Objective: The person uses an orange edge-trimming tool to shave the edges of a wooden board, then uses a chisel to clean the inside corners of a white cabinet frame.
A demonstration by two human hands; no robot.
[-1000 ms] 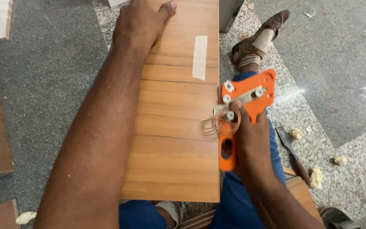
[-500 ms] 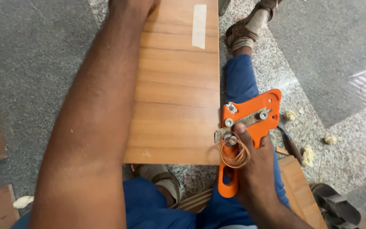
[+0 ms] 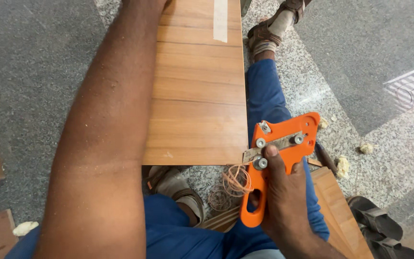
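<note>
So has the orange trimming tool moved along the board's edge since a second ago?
Yes. The orange trimming tool in the right hand has slid along the wooden board edge toward the person, from mid-edge to its near corner, trailing a curled shaving.

No packages, labels, signs or screens in view.

An orange plastic edge-trimming tool (image 3: pixel 276 158) with silver bolts and a metal blade strip sits upright at the near right corner of a long wood-grain laminate board (image 3: pixel 200 91). The board lies flat, lengthwise away from the viewer. Thin curled brown shavings (image 3: pixel 235 180) hang just beside the tool's handle.
</note>
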